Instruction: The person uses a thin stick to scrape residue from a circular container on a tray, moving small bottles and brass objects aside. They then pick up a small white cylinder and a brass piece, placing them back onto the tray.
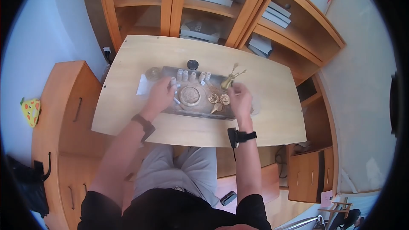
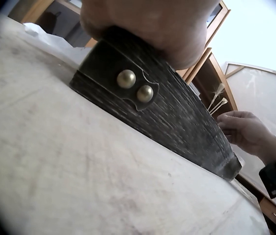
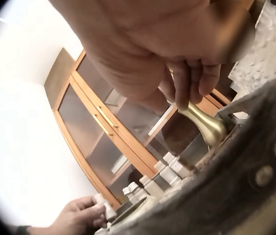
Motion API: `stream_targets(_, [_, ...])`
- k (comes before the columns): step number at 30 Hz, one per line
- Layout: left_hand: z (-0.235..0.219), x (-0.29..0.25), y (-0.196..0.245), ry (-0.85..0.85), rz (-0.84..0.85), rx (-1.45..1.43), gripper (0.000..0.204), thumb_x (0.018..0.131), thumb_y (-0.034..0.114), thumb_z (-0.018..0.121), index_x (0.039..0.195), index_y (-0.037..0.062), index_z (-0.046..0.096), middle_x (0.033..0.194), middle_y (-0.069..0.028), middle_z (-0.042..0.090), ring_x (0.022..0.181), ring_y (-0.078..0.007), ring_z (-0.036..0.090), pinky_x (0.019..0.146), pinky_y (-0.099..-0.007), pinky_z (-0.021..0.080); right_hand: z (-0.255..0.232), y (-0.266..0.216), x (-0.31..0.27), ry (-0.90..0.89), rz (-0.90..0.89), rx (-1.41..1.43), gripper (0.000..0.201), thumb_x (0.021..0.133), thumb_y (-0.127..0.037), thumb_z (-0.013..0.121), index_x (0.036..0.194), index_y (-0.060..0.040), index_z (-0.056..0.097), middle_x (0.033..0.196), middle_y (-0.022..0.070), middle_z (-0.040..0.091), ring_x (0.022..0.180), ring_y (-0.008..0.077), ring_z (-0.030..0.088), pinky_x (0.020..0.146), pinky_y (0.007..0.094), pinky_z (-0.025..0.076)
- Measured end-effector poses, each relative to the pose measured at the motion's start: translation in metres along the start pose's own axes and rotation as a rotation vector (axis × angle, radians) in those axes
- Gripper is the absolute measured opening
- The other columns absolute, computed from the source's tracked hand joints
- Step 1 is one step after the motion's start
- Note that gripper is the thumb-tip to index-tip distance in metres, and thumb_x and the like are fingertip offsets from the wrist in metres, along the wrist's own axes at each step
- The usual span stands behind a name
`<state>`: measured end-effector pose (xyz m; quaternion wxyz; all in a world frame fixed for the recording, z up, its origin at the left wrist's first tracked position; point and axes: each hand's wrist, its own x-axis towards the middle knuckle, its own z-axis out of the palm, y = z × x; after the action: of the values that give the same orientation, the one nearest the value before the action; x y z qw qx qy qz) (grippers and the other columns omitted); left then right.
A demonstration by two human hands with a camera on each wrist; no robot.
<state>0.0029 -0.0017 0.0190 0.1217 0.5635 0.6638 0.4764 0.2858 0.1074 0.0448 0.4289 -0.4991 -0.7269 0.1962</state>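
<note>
Markings on the boxes in the cabinet (image 1: 199, 30) are too small for us to read; we can't make out labels on the small bottles either.

Counts: we get five small bottles (image 1: 185, 76) upright in a row at the far side of the dark tray (image 1: 200, 114), plus one held bottle (image 1: 173, 81). We also see one round dish (image 1: 189, 96) in the tray, three ornate gold-toned pieces (image 1: 218, 107) grouped right of it, and one brass vase (image 1: 226, 83) with at least two thin stems (image 1: 240, 73) in it. In the left wrist view we count two round studs (image 2: 126, 79) on the tray's near corner.

Left hand (image 1: 161, 96): narrow grip, holding the bottle. We see the bottle pinched between thumb and fingers, tilted, over the tray's left end, near the round dish.

Right hand (image 1: 240, 101): fingers bent, just beside the brass vase at the tray's right end. We can't tell if it touches the vase's neck or holds anything.

Around the tray on the wooden table (image 1: 277, 102): one black round item (image 1: 193, 64) beyond the far edge, one round lidded-looking item (image 1: 153, 73) past the left end, white paper (image 1: 145, 84) beside it. We see a dark band (image 1: 143, 127) on the left wrist and a black strap with a device (image 1: 241, 136) on the right.
</note>
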Motion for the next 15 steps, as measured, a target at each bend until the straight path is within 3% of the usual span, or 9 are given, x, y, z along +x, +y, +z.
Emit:
stream_targets(2, [-0.002, 0.000, 0.003, -0.004, -0.002, 0.021, 0.018, 0.095, 0.014, 0.066, 0.101, -0.0009, 0.059, 0.093, -0.0230, 0.063, 0.087, -0.0454, 0.061, 0.075, -0.0492, 0.049, 0.001, 0.006, 0.025, 0.119, 0.079, 0.069, 0.021, 0.087, -0.015, 0.075, 0.101, -0.0006, 0.075, 0.092, 0.0181, 0.075, 0.085, 0.0341, 0.073, 0.077, 0.0416, 0.057])
stream_targets(5, [0.000, 0.000, -0.003, 0.006, 0.027, 0.033, 0.018, 0.094, 0.014, 0.067, 0.099, -0.0011, 0.058, 0.093, -0.0234, 0.062, 0.088, -0.0460, 0.061, 0.075, -0.0506, 0.049, 0.006, 0.023, 0.050, 0.131, -0.005, -0.085, 0.019, 0.086, -0.015, 0.074, 0.097, 0.0003, 0.074, 0.086, 0.0175, 0.074, 0.079, 0.0328, 0.073, 0.073, 0.0410, 0.056])
stream_targets(8, [0.000, 0.000, -0.003, -0.001, 0.019, 0.052, 0.018, 0.094, 0.014, 0.067, 0.101, -0.0008, 0.059, 0.094, -0.0237, 0.063, 0.089, -0.0461, 0.061, 0.076, -0.0516, 0.049, 0.005, 0.025, 0.060, -0.077, 0.042, -0.084, 0.016, 0.086, -0.014, 0.074, 0.094, 0.0002, 0.074, 0.080, 0.0167, 0.073, 0.073, 0.0302, 0.071, 0.070, 0.0399, 0.055])
stream_targets(11, [0.001, 0.000, -0.008, 0.003, 0.019, 0.041, 0.019, 0.094, 0.015, 0.067, 0.102, -0.0004, 0.059, 0.095, -0.0236, 0.063, 0.090, -0.0460, 0.061, 0.077, -0.0520, 0.050, 0.008, 0.027, 0.062, -0.046, -0.003, -0.058, 0.013, 0.087, -0.012, 0.073, 0.092, -0.0001, 0.074, 0.076, 0.0159, 0.072, 0.068, 0.0275, 0.069, 0.067, 0.0382, 0.053])
stream_targets(15, [0.004, 0.000, -0.014, 0.050, 0.082, 0.085, 0.021, 0.092, 0.012, 0.070, 0.108, -0.0007, 0.063, 0.091, -0.0201, 0.064, 0.077, -0.0368, 0.065, 0.068, -0.0434, 0.052, -0.001, 0.014, 0.062, 0.142, -0.024, 0.042, 0.012, 0.091, -0.011, 0.072, 0.091, 0.0006, 0.073, 0.076, 0.0135, 0.072, 0.070, 0.0214, 0.069, 0.069, 0.0361, 0.053])
